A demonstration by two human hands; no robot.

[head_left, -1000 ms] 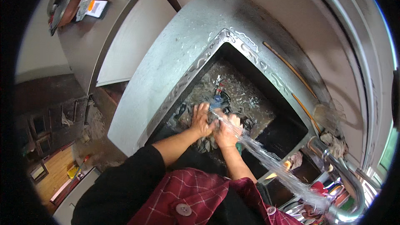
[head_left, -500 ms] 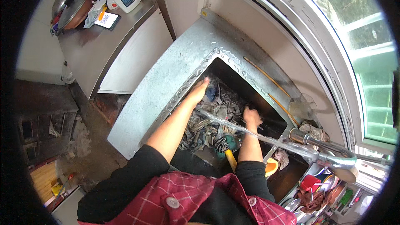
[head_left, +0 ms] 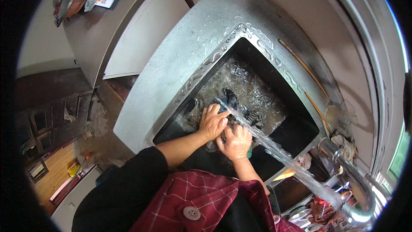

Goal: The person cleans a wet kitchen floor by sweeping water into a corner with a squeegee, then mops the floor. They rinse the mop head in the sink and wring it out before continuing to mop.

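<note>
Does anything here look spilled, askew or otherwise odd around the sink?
Mostly ordinary washing. Water is splashed in beads over the steel counter beside the sink, and the faucet stream crosses above both hands, left hand and right hand, gripping dark items.

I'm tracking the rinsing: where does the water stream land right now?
In the head view, the water stream runs from the faucet at lower right into the sink, landing beside the left hand.
</note>
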